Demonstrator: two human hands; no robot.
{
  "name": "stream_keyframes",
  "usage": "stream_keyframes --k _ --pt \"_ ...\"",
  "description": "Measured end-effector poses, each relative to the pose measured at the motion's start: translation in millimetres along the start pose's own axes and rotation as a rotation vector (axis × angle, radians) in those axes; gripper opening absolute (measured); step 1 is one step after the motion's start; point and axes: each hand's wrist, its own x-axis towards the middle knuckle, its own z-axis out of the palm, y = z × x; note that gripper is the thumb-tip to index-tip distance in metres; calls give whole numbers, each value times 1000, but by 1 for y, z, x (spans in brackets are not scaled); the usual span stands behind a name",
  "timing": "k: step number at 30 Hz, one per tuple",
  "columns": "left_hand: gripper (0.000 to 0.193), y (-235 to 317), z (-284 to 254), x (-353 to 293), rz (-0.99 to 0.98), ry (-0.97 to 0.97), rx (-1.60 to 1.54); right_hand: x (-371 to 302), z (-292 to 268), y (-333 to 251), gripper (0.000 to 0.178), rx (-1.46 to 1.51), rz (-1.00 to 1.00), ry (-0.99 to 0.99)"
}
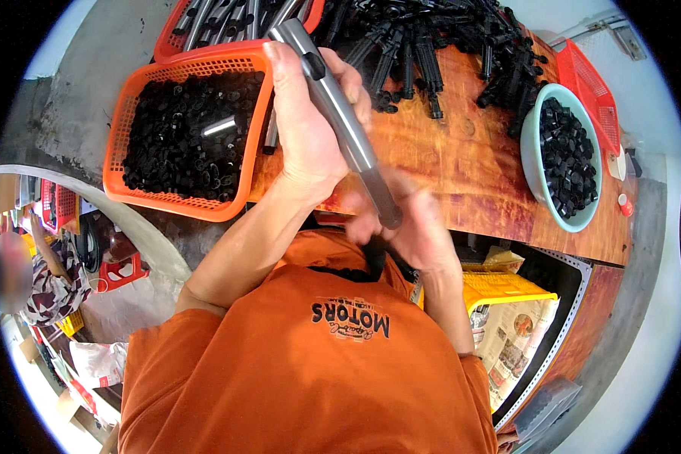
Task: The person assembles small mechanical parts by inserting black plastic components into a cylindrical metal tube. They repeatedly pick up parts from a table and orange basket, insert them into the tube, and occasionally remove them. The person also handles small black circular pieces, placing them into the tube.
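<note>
My left hand [310,129] is wrapped around the upper part of a grey metal tube [344,125] that slants from upper left down to the right. A small black piece sits on the tube near its top end. My right hand [408,223] is closed around the tube's dark lower end, close to my chest. Both hands hold the tube above the front edge of a wooden table [461,159]. What my right fingers pinch at the tube's tip is hidden.
An orange basket [129,98] of small black parts stands at left, with another orange basket of metal tubes [227,19] behind it. Long black parts [439,45] are piled at the back. A pale green bowl [533,163] holds black caps. A yellow crate [507,287] sits below; another person [49,280] is far left.
</note>
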Motion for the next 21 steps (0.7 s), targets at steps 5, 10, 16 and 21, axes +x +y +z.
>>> stream_keyframes --k 5,10,16,21 --pt "48 5 0 1 -17 1 104 -7 4 8 29 22 175 -78" --pt "58 0 -5 -4 -27 91 77 -9 13 16 29 -537 -77 98" --pt "64 3 -4 -8 -27 153 147 -11 19 18 33 -1010 -215 209" --pt "63 4 -5 -7 -54 213 143 -9 28 16 44 -1013 -289 269"
